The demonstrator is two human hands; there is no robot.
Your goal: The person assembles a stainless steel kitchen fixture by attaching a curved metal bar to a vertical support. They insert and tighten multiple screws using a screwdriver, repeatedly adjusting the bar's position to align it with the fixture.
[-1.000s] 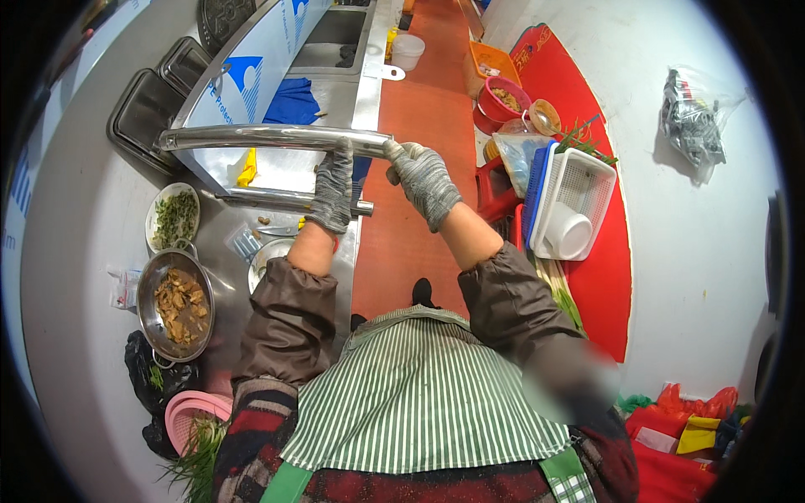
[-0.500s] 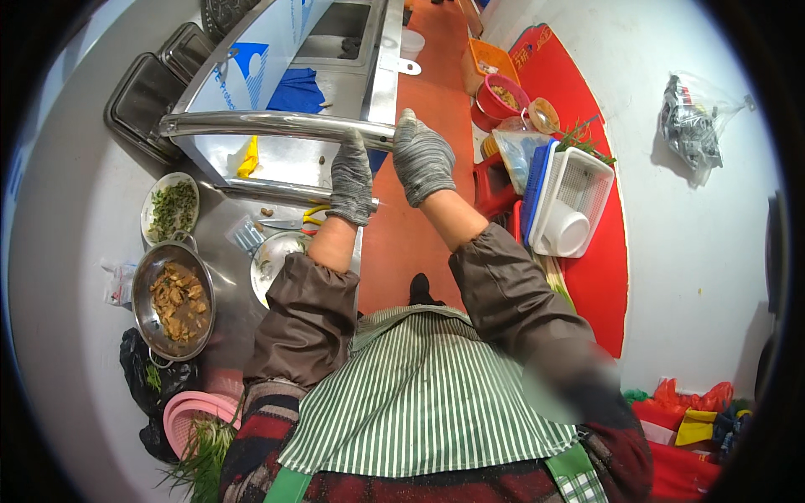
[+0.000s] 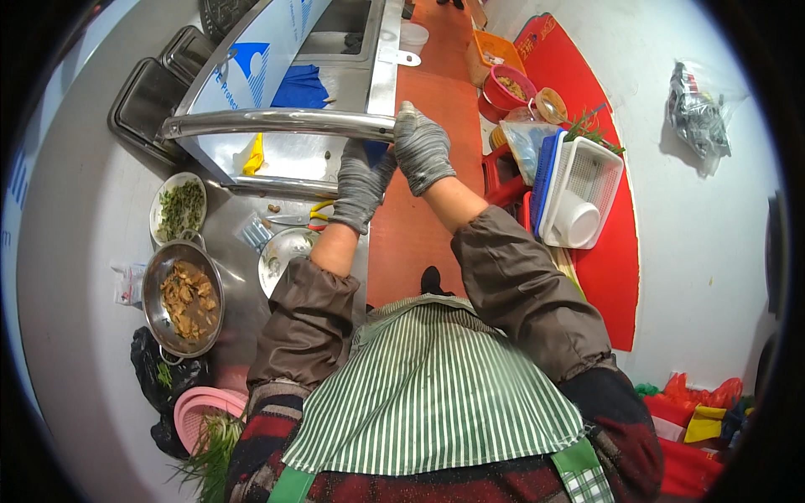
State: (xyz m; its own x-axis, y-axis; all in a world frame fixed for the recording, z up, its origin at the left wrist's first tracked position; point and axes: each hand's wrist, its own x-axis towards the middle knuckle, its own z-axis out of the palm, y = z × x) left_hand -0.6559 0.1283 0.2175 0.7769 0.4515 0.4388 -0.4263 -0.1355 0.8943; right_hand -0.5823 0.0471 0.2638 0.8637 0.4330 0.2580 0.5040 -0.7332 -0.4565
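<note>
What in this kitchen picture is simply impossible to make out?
- Right hand: its palm and grip on the metal bar's end are hidden by the grey glove's back; head view.
- Left hand: its fingertips sit behind the right wrist.
- Clear bag on the floor: contents too small and crumpled.
- Sink: cut off by the top edge.
- Pink basket: partly behind the person's sleeve.

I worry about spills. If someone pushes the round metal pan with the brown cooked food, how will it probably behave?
The round metal pan probably feels heavy, since brown food fills most of it. It likely slides rather than tips, being wide and shallow on the smooth steel counter. A hard push might knock the plate of chopped greens, which lies close.
</note>
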